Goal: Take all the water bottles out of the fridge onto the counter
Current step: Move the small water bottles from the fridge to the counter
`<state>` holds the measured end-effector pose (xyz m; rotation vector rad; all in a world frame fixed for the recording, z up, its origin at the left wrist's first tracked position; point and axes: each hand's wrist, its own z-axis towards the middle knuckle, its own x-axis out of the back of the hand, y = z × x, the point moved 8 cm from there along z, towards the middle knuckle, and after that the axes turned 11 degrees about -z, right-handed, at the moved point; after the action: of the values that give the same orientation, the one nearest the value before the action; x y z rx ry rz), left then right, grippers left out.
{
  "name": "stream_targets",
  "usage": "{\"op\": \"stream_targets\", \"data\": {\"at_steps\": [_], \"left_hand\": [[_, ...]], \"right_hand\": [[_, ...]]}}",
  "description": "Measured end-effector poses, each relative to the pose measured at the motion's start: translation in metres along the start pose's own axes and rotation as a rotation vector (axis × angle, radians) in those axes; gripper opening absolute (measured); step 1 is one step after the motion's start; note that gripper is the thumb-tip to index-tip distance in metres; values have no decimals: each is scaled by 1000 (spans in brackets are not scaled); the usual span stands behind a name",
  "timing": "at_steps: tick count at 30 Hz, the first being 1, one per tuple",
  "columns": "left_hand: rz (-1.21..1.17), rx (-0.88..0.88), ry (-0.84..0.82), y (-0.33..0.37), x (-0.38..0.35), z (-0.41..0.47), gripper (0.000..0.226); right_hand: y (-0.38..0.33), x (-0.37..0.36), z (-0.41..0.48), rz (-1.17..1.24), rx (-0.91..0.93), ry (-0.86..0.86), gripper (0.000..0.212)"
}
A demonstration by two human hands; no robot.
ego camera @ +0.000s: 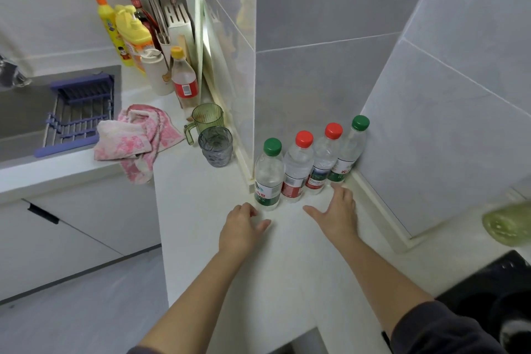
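Entry: both hands are hovering low over the white matte counter point(218, 267), palms down. The left hand point(244, 228) is holding nothing, its fingers loosely curled. The right hand point(336, 215) is likewise holding nothing, its fingers straight and spread. Its fingertips are lying just beside the bottle bases; contact cannot be told.

Directly ahead of the hands, a row of four clear plastic water bottles point(297, 169) is standing upright on the counter, packed side by side against the grey tiled wall point(316, 80). The near green-capped bottle point(268, 178) is standing just ahead of the left hand. The corner green-capped bottle point(349, 152) is sitting beyond the right hand.

Judgement: the step in hand is likely the squaring-up or release of the row. The bottles are tall, narrow and crowded, so one sideways brush could be toppling several. Drawing both hands straight back is advisable. The fridge is out of view, so how many bottles are left cannot be told.

Farther left of the left hand, a grey ribbed glass tumbler point(215, 146) and a green translucent plastic mug point(207, 118) are standing together. A pink patterned towel point(135, 138) is hanging over the counter edge beside a steel sink point(23, 115). Right of the right hand, a black hob point(488, 290) is showing.
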<state>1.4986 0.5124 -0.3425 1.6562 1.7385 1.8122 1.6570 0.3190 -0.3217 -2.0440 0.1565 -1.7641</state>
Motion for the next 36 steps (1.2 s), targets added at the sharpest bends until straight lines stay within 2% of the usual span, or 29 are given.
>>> {"op": "stream_targets", "data": {"at_steps": [5, 8, 11, 17, 21, 26, 36], "left_hand": [[20, -118, 26, -4, 27, -42, 60], [36, -222, 47, -3, 43, -72, 71], [88, -304, 90, -4, 63, -99, 79], [200, -299, 153, -19, 105, -147, 104], [235, -272, 227, -27, 125, -182, 96], [288, -209, 337, -35, 134, -239, 93], [277, 56, 516, -90, 149, -383, 91]], "right_hand": [[-22, 14, -52, 126, 86, 1, 89], [-34, 23, -85, 119, 178, -13, 92], [-44, 30, -113, 12, 268, -48, 97], [-55, 38, -147, -322, 446, -102, 100], [-66, 41, -167, -418, 577, -65, 96], [-74, 38, -197, -382, 757, -23, 92], [-93, 1, -294, -328, 1084, -230, 91]]}}
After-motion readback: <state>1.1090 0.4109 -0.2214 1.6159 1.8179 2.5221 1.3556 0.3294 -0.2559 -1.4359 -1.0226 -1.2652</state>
